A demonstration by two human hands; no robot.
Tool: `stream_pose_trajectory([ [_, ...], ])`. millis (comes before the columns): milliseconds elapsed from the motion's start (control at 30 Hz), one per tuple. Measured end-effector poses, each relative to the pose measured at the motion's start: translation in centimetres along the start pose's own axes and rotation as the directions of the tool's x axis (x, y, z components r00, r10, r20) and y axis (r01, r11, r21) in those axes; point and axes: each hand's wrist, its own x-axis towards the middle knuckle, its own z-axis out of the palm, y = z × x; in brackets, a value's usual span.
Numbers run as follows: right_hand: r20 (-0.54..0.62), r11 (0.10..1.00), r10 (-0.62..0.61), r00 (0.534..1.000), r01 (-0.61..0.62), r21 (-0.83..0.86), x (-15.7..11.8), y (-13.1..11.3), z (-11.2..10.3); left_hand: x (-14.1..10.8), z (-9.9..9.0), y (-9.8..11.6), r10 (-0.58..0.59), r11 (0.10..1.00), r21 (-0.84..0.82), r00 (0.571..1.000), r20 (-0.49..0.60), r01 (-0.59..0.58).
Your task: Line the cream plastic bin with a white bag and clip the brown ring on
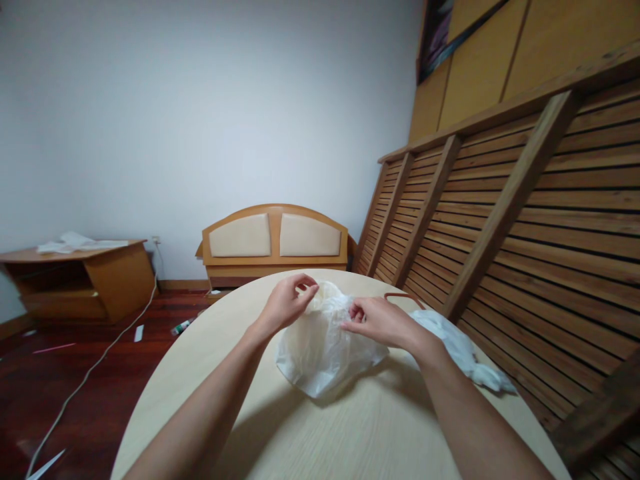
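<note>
Our left hand point(287, 303) and right hand point(377, 321) pinch the top of a white plastic bag point(320, 357), mid-way across our pale round bench point(200, 387); around us, reddish floor point(100, 413), padded headboard point(275, 233), pale wall point(200, 120), slatted wooden frame point(514, 200).

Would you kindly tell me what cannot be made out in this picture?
All in the head view:
Contents of the white bag, if any: hidden by its cloudy plastic.
Part of the white bundle: covered by the right forearm.
Green-and-white item on the floor: too small to identify.
Near edge of the table: cut off by the picture's bottom.
</note>
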Motion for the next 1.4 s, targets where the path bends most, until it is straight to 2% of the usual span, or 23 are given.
stream_pose_trajectory([
  [100,0.006,0.997,-0.072,0.997,0.072,0.020,0.4,0.2,0.4,-0.7,0.1,1.7,0.121,0.993,-0.028,0.974,0.190,-0.118],
  [200,0.038,0.998,-0.063,0.997,0.064,-0.003,0.5,0.7,0.9,-1.2,0.3,2.0,0.120,0.992,-0.004,0.958,0.261,-0.124],
  [300,0.127,0.999,-0.049,0.991,0.051,-0.009,0.5,1.1,1.5,-1.2,0.5,1.3,0.098,0.995,-0.013,0.948,0.304,-0.099],
  [433,0.197,0.999,-0.048,0.979,0.044,0.024,0.4,1.5,1.5,-1.1,0.6,0.8,0.085,0.996,-0.022,0.944,0.320,-0.082],
  [500,0.175,1.000,-0.003,0.985,0.001,0.013,0.2,1.7,0.9,-1.1,0.6,0.8,0.083,0.997,-0.024,0.943,0.322,-0.080],
  [567,0.053,0.997,0.068,0.996,-0.066,-0.030,0.1,1.9,0.1,-1.1,0.7,0.8,0.081,0.997,-0.015,0.941,0.328,-0.081],
  [633,-0.098,0.991,0.118,0.988,-0.124,-0.056,0.0,2.2,-0.3,-1.1,0.8,0.6,0.081,0.996,0.004,0.935,0.345,-0.088],
  [700,-0.150,0.992,0.118,0.982,-0.124,-0.030,0.2,2.5,-0.3,-1.1,0.9,0.4,0.087,0.995,0.016,0.931,0.355,-0.099],
  [833,-0.043,0.999,0.046,0.998,-0.045,0.020,1.0,2.6,1.2,-1.1,1.0,0.0,0.089,0.994,0.029,0.934,0.347,-0.106],
  [1033,0.077,0.998,0.061,0.995,-0.061,-0.003,1.4,2.1,3.2,-1.2,1.1,-0.1,0.082,0.994,0.041,0.935,0.344,-0.102],
  [1100,0.072,0.998,0.070,0.995,-0.070,-0.011,1.3,2.2,3.0,-1.2,1.0,-0.1,0.074,0.994,0.047,0.935,0.348,-0.097],
  [1233,-0.010,0.995,0.099,0.995,-0.099,0.012,1.0,2.3,1.7,-1.1,1.0,0.0,0.062,0.995,0.050,0.934,0.353,-0.085],
  [1333,-0.029,0.992,0.055,0.998,-0.051,0.115,1.0,2.1,1.4,-1.1,1.1,-0.1,0.070,0.995,0.039,0.935,0.348,-0.089],
  [1400,-0.017,0.993,0.023,1.000,-0.021,0.115,1.2,1.9,1.9,-1.1,1.1,0.0,0.067,0.996,0.040,0.935,0.347,-0.086],
])
